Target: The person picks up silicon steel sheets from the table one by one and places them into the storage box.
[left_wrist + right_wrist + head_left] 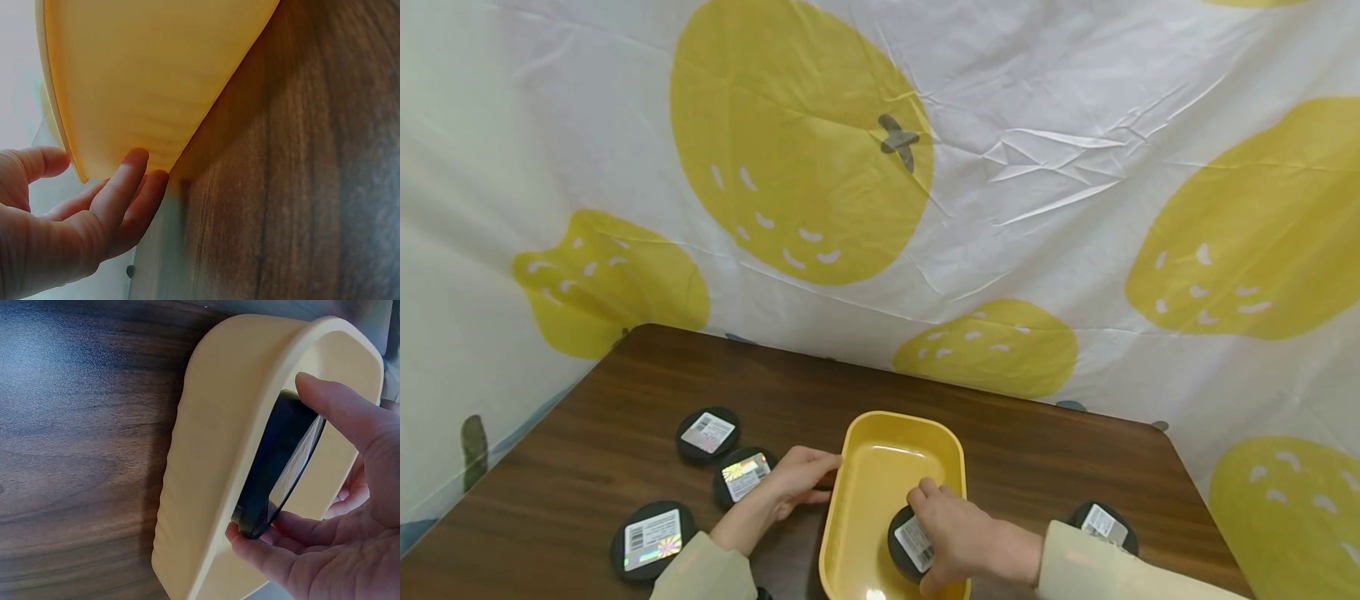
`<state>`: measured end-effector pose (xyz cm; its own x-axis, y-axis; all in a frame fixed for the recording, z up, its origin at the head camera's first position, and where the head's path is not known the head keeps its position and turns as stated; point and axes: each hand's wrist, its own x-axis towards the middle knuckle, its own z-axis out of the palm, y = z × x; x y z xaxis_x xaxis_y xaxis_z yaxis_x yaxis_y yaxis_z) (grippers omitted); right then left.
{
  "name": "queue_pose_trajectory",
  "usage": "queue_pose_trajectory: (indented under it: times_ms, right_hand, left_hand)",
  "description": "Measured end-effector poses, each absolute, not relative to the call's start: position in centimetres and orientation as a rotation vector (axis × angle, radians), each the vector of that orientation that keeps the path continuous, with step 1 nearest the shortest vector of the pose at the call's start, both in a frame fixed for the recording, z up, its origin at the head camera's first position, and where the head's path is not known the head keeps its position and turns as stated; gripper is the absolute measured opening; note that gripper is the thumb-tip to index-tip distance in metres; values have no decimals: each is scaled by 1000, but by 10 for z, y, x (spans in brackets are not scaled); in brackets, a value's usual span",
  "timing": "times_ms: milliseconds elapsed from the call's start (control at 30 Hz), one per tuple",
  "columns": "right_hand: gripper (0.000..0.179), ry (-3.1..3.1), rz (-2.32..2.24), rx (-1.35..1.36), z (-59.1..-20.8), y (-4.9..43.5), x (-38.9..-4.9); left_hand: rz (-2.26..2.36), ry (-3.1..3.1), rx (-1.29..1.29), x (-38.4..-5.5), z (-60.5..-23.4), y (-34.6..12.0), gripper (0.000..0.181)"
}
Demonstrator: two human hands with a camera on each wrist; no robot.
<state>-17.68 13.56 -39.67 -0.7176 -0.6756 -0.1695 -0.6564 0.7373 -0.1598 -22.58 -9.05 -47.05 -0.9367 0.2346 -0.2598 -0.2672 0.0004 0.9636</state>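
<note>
Over the yellow tray (868,492), my right hand (951,533) grips a black disc (906,546) by its edge, thumb on one side and fingers on the other. That disc carries a white barcode label; in the right wrist view the disc (269,475) sits tilted within the tray's rim. My left hand (797,483) is at the tray's left side. Its fingers (122,181) touch or nearly touch the outer wall in the left wrist view, with the thumb by the rim.
Left of the tray lie three similar labelled black discs: one farther back (707,435), one beside my left hand (741,477), one nearer (651,542). Another disc (1105,527) lies right, partly behind my right sleeve. A lemon-patterned cloth (1000,250) hangs behind the brown table (1037,442).
</note>
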Motion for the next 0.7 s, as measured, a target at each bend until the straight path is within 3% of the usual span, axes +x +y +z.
queue_pose_trajectory:
  times_ms: [700]
  right_hand:
    - [67, 2710, -82, -1063, -412, 135, -172]
  left_hand:
    - [2002, 1936, -39, -227, -471, -89, 33]
